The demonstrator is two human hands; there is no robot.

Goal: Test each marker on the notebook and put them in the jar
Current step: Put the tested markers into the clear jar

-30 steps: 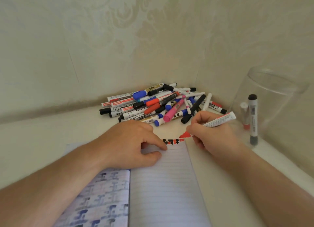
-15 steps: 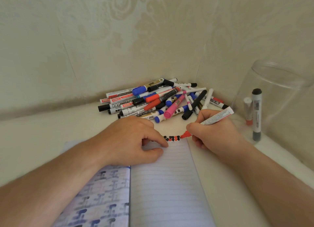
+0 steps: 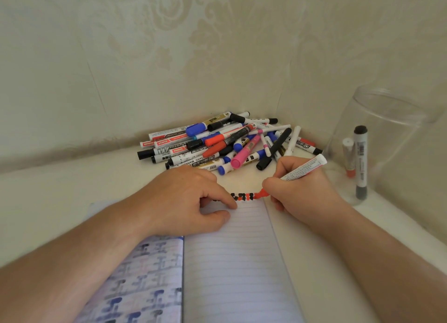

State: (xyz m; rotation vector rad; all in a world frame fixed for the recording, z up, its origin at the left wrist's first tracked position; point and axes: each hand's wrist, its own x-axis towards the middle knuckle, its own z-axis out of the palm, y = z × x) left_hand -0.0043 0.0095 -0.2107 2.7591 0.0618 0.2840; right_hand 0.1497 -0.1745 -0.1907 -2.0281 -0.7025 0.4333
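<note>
The red marker (image 3: 301, 170), grasped by the right hand (image 3: 300, 189), is pressed at the notebook (image 3: 237, 262) page's one-o'clock corner, pinned by the left hand's (image 3: 183, 199) curled fingers, where ink could be smeared onto the table (image 3: 60, 189).

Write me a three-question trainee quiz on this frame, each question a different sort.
1. True or false: the right hand holds the red marker with its tip at the notebook page's top edge.
2. How many markers stand in the jar? A) none B) two C) five
3. Fill in: the left hand rests on the ___.

Key: 1 true; 2 B, a black-capped marker and a shorter red-tipped marker; 3 notebook. The pile behind it is untested.
</note>
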